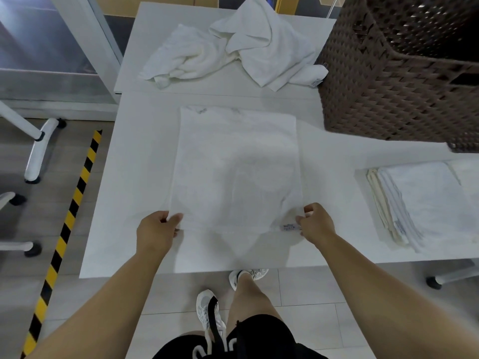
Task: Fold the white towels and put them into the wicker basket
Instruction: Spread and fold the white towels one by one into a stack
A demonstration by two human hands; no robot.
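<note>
Lying flat, towel point(237, 167) lengthwise toward far edge

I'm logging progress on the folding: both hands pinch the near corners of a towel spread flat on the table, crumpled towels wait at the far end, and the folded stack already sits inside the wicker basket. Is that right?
Not quite. The head view shows the folded stack lying on the table to the right, near the wicker basket, not inside it. The rest holds: left hand and right hand pinch the flat towel; crumpled towels wait beyond.
</note>
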